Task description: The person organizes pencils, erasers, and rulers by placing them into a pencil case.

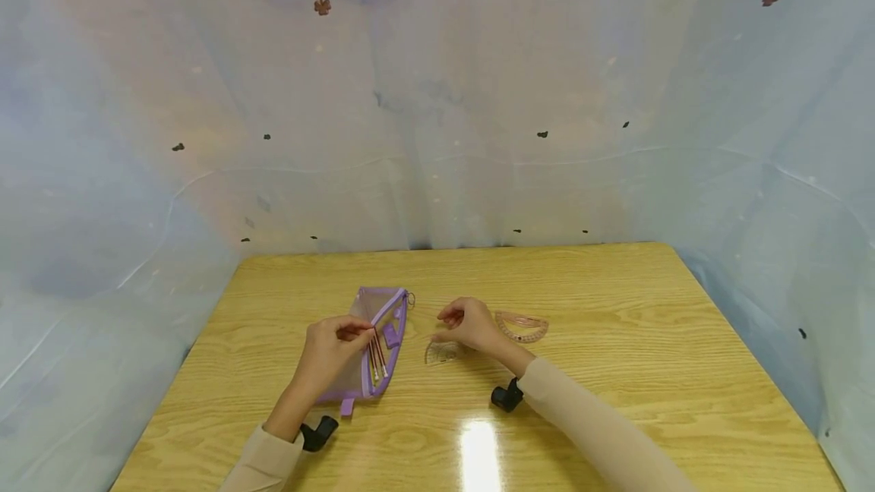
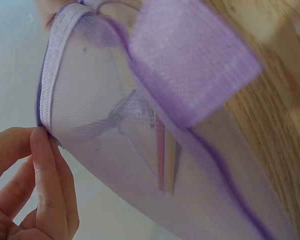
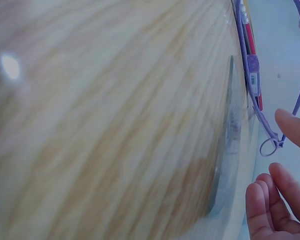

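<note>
A purple mesh zip pouch (image 1: pixel 350 382) lies on the left part of the table, its zipped mouth spread apart. My left hand (image 1: pixel 331 348) pinches the zipper edge between thumb and fingertips, lifting that side of the mesh. Through the mouth show red pencils (image 1: pixel 377 355) and a purple block (image 1: pixel 390 335) with a barcode label in the right wrist view. Just right of the pouch, my right hand (image 1: pixel 472 325) hovers, thumb and bent fingers apart with nothing between them. Partly under it in the head view lies a clear protractor (image 1: pixel 437 354). A ring (image 3: pixel 268 147) hangs at the pouch's far corner.
An orange protractor (image 1: pixel 522 327) rests to the right of my right hand. The wooden table (image 1: pixel 615 370) has rounded far corners and meets a pale hanging sheet (image 1: pixel 437 97) behind. Black camera mounts (image 1: pixel 506 395) sit at both wrists.
</note>
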### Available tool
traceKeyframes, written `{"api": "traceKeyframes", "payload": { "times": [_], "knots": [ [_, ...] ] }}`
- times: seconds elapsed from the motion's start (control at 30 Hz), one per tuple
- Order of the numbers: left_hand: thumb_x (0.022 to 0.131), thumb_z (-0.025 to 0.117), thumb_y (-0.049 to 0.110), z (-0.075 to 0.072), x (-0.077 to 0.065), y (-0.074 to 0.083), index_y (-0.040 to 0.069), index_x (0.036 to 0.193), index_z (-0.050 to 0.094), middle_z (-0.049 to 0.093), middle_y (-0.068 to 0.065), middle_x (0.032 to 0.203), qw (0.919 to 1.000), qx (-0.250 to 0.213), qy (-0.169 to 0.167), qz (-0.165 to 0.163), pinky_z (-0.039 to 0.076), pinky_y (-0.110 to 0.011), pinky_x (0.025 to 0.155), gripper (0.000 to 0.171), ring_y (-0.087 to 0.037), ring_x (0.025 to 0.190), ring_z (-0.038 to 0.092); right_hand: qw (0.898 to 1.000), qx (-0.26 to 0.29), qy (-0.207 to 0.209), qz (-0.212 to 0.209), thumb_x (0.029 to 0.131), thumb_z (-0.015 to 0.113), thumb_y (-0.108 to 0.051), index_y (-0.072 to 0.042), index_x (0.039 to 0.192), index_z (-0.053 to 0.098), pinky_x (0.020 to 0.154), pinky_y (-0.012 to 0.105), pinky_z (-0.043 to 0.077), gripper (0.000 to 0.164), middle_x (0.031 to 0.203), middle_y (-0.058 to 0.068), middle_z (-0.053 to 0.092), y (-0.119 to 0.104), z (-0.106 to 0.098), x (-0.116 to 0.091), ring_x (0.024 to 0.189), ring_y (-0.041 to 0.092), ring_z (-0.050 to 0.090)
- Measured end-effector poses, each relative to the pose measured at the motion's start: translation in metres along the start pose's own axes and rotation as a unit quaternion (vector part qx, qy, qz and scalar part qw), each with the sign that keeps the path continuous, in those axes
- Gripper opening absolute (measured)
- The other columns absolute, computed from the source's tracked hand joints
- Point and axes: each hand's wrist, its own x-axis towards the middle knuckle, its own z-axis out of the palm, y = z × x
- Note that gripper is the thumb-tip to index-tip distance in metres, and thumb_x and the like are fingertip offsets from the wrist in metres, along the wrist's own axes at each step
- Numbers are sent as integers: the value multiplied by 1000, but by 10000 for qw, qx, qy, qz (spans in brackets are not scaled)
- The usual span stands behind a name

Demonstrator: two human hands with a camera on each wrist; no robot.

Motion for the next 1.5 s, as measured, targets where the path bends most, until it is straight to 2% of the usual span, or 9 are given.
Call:
{"api": "traceKeyframes", "payload": {
  "times": [0.2,0.63,0.87,1.17,1.5],
  "knots": [
    [86,79,8,-1,-1,1,7,92,78,71,1,81,10000,51,27,-35,55,-24,64,6,-14,73,66,9999,-8,-89,105,79,87,-14,4,106,71,71,30,53,36,96,14,64,5,-6,-6,79,16,58],
    [86,79,9,-1,-2,1,7,92,78,71,1,81,10000,66,38,-42,56,-23,64,6,-13,73,66,9992,-372,-123,19,75,90,-15,4,106,73,71,29,53,40,95,9,63,12,-11,-13,80,18,59],
    [87,79,9,-1,-2,2,6,92,78,71,1,82,9999,88,14,-62,55,-23,65,6,-14,74,66,9987,-433,-221,-128,74,90,-15,4,107,73,73,32,53,42,97,11,64,14,-13,-18,84,22,60],
    [87,78,9,0,-1,1,3,94,78,71,1,82,10000,70,-29,-26,56,-23,65,9,-14,74,66,9962,-797,-338,-23,72,92,-21,-1,107,74,72,31,51,44,97,6,62,16,-12,-20,81,16,55],
    [87,79,9,1,-1,3,7,91,78,71,1,81,10000,56,-2,-22,55,-23,64,5,-13,73,66,9926,-1172,-328,-62,71,93,-23,-4,104,74,72,31,51,42,97,3,61,14,-12,-22,82,15,56]
  ]
}}
